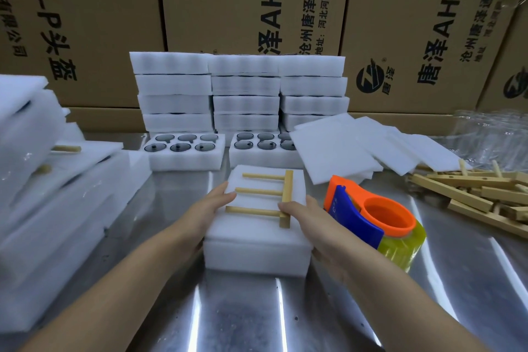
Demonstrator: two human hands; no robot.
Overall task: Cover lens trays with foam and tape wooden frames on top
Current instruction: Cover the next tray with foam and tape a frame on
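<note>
Flanking covered tray (257, 240), tape dispenser (374, 220) right, open trays (185, 153) behind

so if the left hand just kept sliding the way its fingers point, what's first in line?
Probably the wooden frame: the left hand points right across the foam cover, its fingers near the frame's middle rung.

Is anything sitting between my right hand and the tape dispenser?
Nothing visible. The tape dispenser stands on the metal table right beside the right hand, which rests on the wooden frame, with only bare tabletop between.
</note>
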